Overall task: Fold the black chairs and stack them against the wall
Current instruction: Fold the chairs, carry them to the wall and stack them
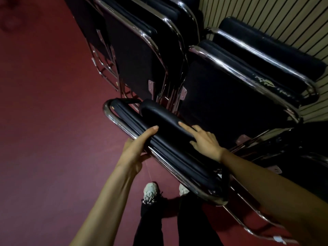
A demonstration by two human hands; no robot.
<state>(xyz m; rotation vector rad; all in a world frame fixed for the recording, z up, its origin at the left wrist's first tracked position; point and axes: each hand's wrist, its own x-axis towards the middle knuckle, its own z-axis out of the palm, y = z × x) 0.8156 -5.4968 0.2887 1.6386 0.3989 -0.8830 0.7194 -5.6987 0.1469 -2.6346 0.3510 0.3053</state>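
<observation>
A folded black chair (165,139) with a chrome tube frame stands in front of me, its padded top edge facing up. My left hand (137,148) grips the chair's near frame rail, thumb on top of the cushion and fingers curled under. My right hand (204,139) lies flat on the black cushion with fingers straight. Beyond it, several folded black chairs (230,82) lean in two rows toward the striped wall (284,20).
The floor (44,121) is dark red carpet, open to the left. My white shoes (150,191) and black trousers are below the chair. More chrome chair legs (257,219) run along the lower right.
</observation>
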